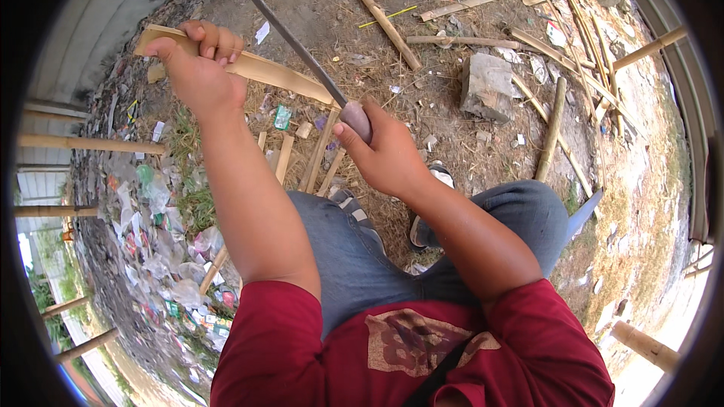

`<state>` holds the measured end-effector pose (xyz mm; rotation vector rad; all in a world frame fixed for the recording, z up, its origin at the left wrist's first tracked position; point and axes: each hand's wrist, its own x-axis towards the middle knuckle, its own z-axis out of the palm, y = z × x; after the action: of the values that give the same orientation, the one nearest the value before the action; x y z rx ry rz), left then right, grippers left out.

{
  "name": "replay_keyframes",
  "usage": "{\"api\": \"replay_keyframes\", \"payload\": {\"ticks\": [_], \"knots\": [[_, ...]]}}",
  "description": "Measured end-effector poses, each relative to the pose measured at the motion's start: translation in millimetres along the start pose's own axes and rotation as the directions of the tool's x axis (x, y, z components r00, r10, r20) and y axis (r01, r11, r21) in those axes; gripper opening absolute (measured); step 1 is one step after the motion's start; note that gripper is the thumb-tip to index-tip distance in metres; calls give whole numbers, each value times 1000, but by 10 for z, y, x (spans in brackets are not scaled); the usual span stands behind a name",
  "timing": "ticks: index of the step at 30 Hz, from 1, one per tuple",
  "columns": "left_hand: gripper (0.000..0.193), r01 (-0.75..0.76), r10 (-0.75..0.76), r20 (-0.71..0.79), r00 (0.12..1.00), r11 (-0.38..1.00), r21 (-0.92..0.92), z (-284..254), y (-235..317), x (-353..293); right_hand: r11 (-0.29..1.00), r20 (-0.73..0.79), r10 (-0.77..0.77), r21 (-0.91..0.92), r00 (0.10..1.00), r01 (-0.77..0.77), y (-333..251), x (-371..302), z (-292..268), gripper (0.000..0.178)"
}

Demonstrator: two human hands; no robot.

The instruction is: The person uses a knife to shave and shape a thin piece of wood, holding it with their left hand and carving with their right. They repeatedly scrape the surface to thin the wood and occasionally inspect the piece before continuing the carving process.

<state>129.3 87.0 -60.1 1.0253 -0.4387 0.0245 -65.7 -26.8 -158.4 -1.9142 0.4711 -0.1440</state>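
My left hand [205,81] is closed around a flat, pale split bamboo strip [275,75] near its far left end. The strip slants down to the right, toward my other hand. In my right hand [388,149] is the rounded handle of a long knife [290,36], its narrow dark blade pointing up and to the left. Near the handle, the blade passes by the strip's right end; I cannot tell whether they touch. Several cut bamboo strips [320,152] lie on the ground just beyond my knees.
A grey concrete block [487,88] sits to the right of centre. Bamboo poles [375,11] and split lengths [554,130] are strewn about the far and right ground. Plastic litter [154,237] covers the left side. Metal sheet walls [98,7] and bamboo posts [94,143] stand around.
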Motion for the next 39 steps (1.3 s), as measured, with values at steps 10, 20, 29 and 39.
{"api": "replay_keyframes", "payload": {"ticks": [10,20,29,39], "knots": [[51,-20,38,161,986,993,-114,-272,4,27,977,138,197,-108,971,-183,466,62,-1,45],[49,103,-46,321,946,982,-161,-382,39,53,983,138,182,-45,974,-177,742,113,123,35],[50,182,-58,509,859,963,-197,-345,21,11,990,60,-77,-113,995,83,150,47,-48,33],[48,175,-47,630,775,974,-143,-15,-3,-42,920,103,385,-115,917,-374,916,246,41,33]]}}
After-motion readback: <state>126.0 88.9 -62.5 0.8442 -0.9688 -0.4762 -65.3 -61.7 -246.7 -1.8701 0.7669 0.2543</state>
